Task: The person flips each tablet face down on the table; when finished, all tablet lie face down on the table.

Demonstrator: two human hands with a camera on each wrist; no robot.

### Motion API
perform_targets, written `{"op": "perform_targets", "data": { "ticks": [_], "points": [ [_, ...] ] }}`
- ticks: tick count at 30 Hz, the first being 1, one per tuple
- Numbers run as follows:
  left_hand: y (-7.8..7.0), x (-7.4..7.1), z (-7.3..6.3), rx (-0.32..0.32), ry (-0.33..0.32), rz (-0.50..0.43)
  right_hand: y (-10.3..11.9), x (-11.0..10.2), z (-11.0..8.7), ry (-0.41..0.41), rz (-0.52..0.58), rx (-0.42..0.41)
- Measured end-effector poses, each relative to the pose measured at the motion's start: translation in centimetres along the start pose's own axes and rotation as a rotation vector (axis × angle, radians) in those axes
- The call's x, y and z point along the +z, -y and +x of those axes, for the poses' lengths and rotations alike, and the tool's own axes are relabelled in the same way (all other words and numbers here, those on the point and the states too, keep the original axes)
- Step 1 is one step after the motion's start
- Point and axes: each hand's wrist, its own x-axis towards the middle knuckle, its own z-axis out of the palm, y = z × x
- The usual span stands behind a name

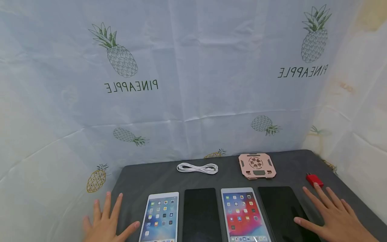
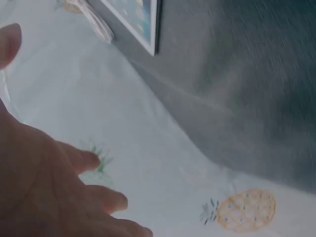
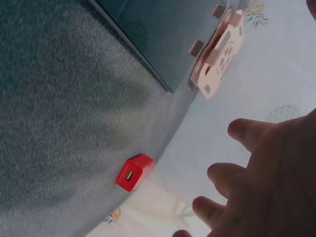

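My left hand [image 1: 104, 227] is spread with fingers apart at the table's left edge, holding nothing. Nearest to it lies a white-framed tablet [image 1: 161, 216] with a lit blue home screen. My right hand [image 1: 338, 215], fingers also spread and holding nothing, overlaps the right side of a dark-screened tablet [image 1: 279, 208] in the head view. Just beyond its fingertips sits a red charger plug [image 1: 314, 180]; its USB port faces the camera in the right wrist view. Between the outer tablets lie a black tablet [image 1: 201, 215] and a white-framed tablet with a red-and-blue screen [image 1: 242, 211].
A coiled white cable [image 1: 197, 168] and a pink stand with a round cutout pattern [image 1: 257, 166] lie along the back of the dark grey table [image 1: 136, 178]. A white curtain [image 1: 193, 84] printed with pineapples hangs behind and around the table.
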Motion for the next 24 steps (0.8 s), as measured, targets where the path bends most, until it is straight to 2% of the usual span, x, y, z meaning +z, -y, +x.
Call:
{"op": "perform_targets", "data": {
  "ticks": [3, 7, 10, 13, 18, 24],
  "points": [
    [-1.0, 0.3, 0.2, 0.02, 0.03, -0.065, -0.1, 0.0, 0.0, 0.012, 0.007, -0.016],
    [-3.7, 0.8, 0.0, 0.114, -0.003, -0.203, -0.2, -0.1, 0.1, 0.027, 0.03, -0.05],
    [-6.9, 1.0, -0.3, 0.212, -0.067, -0.247, 0.0, -0.3, 0.2, 0.042, 0.068, -0.062],
    [-10.9, 1.0, -0.4, 0.272, -0.066, -0.329, 0.2, -0.3, 0.2, 0.055, 0.096, -0.067],
    [-17.7, 1.5, -0.8, 0.362, 0.039, -0.506, 0.8, -0.4, 0.1, 0.096, 0.128, -0.057],
    [-25.2, 2.7, -0.6, 0.502, 0.225, -0.63, 1.4, -0.3, -0.5, 0.141, 0.146, -0.052]
  ]
}}
